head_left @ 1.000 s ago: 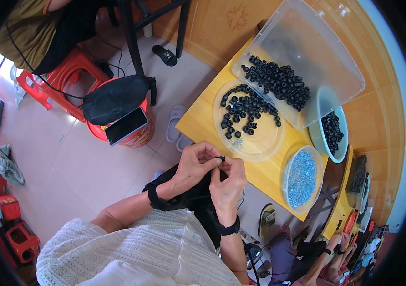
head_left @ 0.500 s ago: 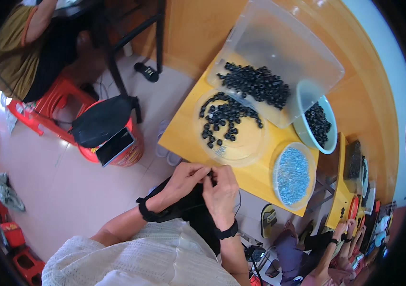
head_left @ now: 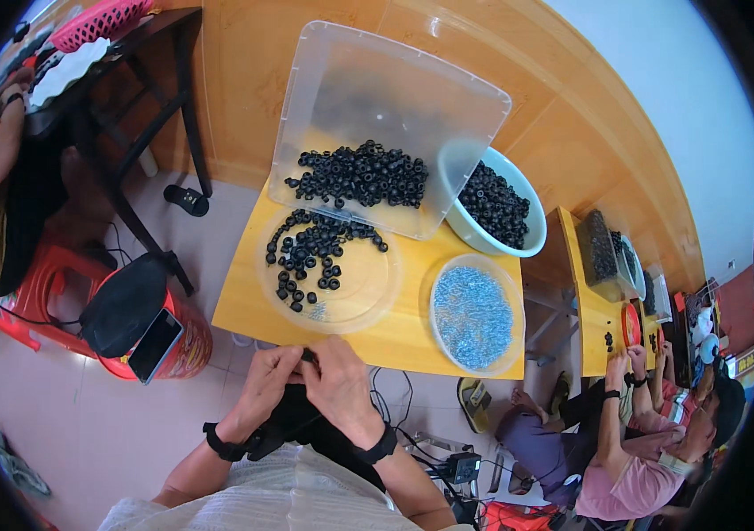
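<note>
Left hand (head_left: pixel 262 386), right hand (head_left: pixel 340 382) pinch small black piece (head_left: pixel 309 356), part-hidden.

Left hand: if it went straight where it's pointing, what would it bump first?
The left hand would probably bump the right hand first, with a small black piece between their fingers; exact depth is hard to tell.

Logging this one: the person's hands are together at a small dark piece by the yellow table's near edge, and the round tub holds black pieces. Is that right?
Not quite: the head view shows small blue pieces in the round tub, not black. Otherwise yes: left hand and right hand meet at a small dark piece by the yellow table's near edge.
</note>
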A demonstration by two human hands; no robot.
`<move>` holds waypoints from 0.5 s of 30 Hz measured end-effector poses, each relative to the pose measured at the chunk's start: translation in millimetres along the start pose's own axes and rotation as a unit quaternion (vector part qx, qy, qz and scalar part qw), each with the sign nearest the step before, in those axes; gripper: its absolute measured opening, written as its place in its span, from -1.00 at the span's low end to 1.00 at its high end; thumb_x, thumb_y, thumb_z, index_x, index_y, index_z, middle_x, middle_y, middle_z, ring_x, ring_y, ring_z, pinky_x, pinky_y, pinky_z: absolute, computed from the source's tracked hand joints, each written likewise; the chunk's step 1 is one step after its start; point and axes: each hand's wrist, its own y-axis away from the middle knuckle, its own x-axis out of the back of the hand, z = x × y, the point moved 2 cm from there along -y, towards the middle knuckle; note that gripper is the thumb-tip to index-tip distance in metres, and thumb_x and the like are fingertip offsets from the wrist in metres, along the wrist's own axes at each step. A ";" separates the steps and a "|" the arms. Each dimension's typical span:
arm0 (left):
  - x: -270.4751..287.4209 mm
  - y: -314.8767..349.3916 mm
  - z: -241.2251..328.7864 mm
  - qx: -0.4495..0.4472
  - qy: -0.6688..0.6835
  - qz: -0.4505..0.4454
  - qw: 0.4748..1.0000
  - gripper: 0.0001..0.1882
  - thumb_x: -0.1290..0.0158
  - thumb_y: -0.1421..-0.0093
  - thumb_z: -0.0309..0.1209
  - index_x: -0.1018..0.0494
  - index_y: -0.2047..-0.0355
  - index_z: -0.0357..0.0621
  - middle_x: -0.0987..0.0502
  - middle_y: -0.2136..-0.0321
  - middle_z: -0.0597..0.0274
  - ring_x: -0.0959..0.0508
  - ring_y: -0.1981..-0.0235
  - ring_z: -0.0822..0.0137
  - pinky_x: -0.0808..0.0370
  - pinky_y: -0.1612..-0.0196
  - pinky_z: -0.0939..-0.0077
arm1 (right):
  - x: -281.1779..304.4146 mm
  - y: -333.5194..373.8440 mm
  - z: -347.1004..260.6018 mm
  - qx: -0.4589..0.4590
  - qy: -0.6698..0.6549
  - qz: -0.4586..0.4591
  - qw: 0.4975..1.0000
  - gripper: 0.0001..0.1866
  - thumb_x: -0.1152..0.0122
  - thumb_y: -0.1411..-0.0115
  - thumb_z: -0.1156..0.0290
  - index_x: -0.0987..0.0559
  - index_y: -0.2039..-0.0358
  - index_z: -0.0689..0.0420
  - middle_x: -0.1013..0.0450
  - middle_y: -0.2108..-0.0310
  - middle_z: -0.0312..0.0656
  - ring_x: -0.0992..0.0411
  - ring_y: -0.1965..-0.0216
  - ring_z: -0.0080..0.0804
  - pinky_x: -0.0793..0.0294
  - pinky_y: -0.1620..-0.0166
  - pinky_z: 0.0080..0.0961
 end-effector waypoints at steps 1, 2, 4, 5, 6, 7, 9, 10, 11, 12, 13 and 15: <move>-1.6 1.0 3.6 0.001 0.009 -0.007 1.000 -0.60 0.19 -0.31 -0.23 -0.46 0.18 -0.36 -0.52 0.40 0.21 -0.52 0.38 0.48 -0.50 0.26 0.59 | 3.0 -3.5 6.7 -0.027 -0.003 0.025 0.999 -0.87 -0.15 0.08 0.59 -0.43 0.45 0.24 -0.34 0.55 -0.02 -0.37 0.47 -0.05 -0.36 0.44 -0.24; -2.2 1.2 6.8 -0.001 0.003 -0.002 1.000 -0.59 0.20 -0.32 -0.22 -0.45 0.16 -0.36 -0.52 0.38 0.19 -0.52 0.38 0.46 -0.50 0.25 0.59 | 9.1 -9.3 15.3 -0.053 -0.006 0.050 0.997 -0.87 -0.14 0.05 0.58 -0.42 0.44 0.24 -0.34 0.55 -0.02 -0.38 0.46 -0.05 -0.36 0.44 -0.23; -1.1 2.4 12.6 -0.008 -0.007 0.013 1.000 -0.56 0.24 -0.33 -0.18 -0.43 0.12 -0.34 -0.51 0.35 0.14 -0.52 0.36 0.43 -0.50 0.23 0.59 | 36.8 -30.4 28.3 -0.088 -0.006 0.136 0.987 -0.86 -0.14 -0.02 0.54 -0.47 0.37 0.28 -0.34 0.56 -0.05 -0.35 0.55 -0.18 -0.34 0.47 -0.37; 1.3 2.6 12.6 -0.006 -0.010 0.011 1.000 -0.56 0.25 -0.33 -0.19 -0.42 0.12 -0.35 -0.50 0.33 0.12 -0.52 0.35 0.41 -0.50 0.22 0.57 | 52.0 -41.6 37.3 -0.103 -0.004 0.189 0.976 -0.84 -0.14 -0.05 0.52 -0.49 0.32 0.27 -0.35 0.57 -0.14 -0.31 0.58 -0.35 -0.32 0.48 -0.45; 5.9 3.8 11.8 -0.003 -0.011 0.012 1.000 -0.56 0.25 -0.33 -0.20 -0.41 0.11 -0.36 -0.49 0.32 0.10 -0.52 0.35 0.39 -0.50 0.21 0.56 | 67.1 -55.7 44.4 -0.114 -0.004 0.250 0.962 -0.81 -0.15 -0.05 0.51 -0.50 0.28 0.26 -0.35 0.58 -0.18 -0.29 0.58 -0.42 -0.31 0.48 -0.48; 8.8 4.7 11.0 0.000 -0.011 0.010 1.000 -0.57 0.26 -0.33 -0.22 -0.40 0.10 -0.36 -0.48 0.30 0.07 -0.52 0.34 0.37 -0.50 0.20 0.54 | 83.8 -69.7 51.8 -0.125 -0.002 0.309 0.943 -0.78 -0.16 -0.06 0.50 -0.52 0.24 0.25 -0.35 0.58 -0.22 -0.27 0.58 -0.49 -0.29 0.48 -0.51; 11.0 6.6 13.6 0.001 -0.016 0.004 1.000 -0.58 0.25 -0.33 -0.22 -0.41 0.11 -0.37 -0.49 0.31 0.08 -0.52 0.34 0.37 -0.50 0.21 0.55 | 116.6 -95.7 77.3 -0.100 0.030 0.380 0.919 -0.74 -0.17 -0.06 0.48 -0.52 0.20 0.23 -0.37 0.57 -0.26 -0.27 0.56 -0.57 -0.29 0.49 -0.55; 12.3 8.6 14.0 0.004 -0.019 0.005 1.000 -0.58 0.24 -0.33 -0.23 -0.41 0.12 -0.37 -0.49 0.31 0.08 -0.52 0.34 0.37 -0.50 0.21 0.55 | 134.5 -111.0 92.9 -0.048 0.075 0.401 0.912 -0.73 -0.17 -0.05 0.49 -0.52 0.19 0.24 -0.37 0.61 -0.26 -0.29 0.58 -0.57 -0.29 0.51 -0.58; 13.4 10.8 13.9 0.009 -0.019 0.006 1.000 -0.59 0.23 -0.32 -0.23 -0.42 0.12 -0.37 -0.49 0.32 0.09 -0.52 0.34 0.37 -0.50 0.21 0.56 | 150.3 -124.1 100.9 -0.061 0.068 0.403 0.911 -0.73 -0.17 -0.05 0.50 -0.52 0.19 0.25 -0.38 0.64 -0.25 -0.31 0.61 -0.56 -0.31 0.52 -0.56; 13.7 11.4 14.5 0.012 -0.018 0.005 1.000 -0.59 0.22 -0.32 -0.24 -0.42 0.13 -0.37 -0.49 0.32 0.10 -0.52 0.33 0.37 -0.50 0.22 0.57 | 166.4 -136.2 117.3 -0.062 0.033 0.408 0.910 -0.73 -0.17 -0.05 0.51 -0.51 0.18 0.27 -0.38 0.67 -0.23 -0.35 0.64 -0.54 -0.33 0.54 -0.54; 13.4 11.4 15.2 0.013 -0.017 0.000 1.000 -0.60 0.21 -0.32 -0.25 -0.42 0.14 -0.38 -0.49 0.33 0.10 -0.52 0.33 0.38 -0.50 0.22 0.57 | 184.6 -148.5 135.7 -0.054 0.037 0.434 0.899 -0.70 -0.16 -0.06 0.51 -0.49 0.17 0.31 -0.41 0.65 -0.18 -0.39 0.65 -0.49 -0.37 0.55 -0.52; 14.1 12.1 15.4 0.009 -0.009 -0.005 1.000 -0.63 0.18 -0.31 -0.28 -0.43 0.15 -0.38 -0.49 0.34 0.12 -0.52 0.33 0.39 -0.49 0.21 0.59 | 222.0 -159.1 178.2 -0.018 0.151 0.426 0.892 -0.58 -0.13 -0.06 0.56 -0.39 0.02 0.31 -0.48 0.38 0.06 -0.49 0.38 -0.22 -0.46 0.24 -0.39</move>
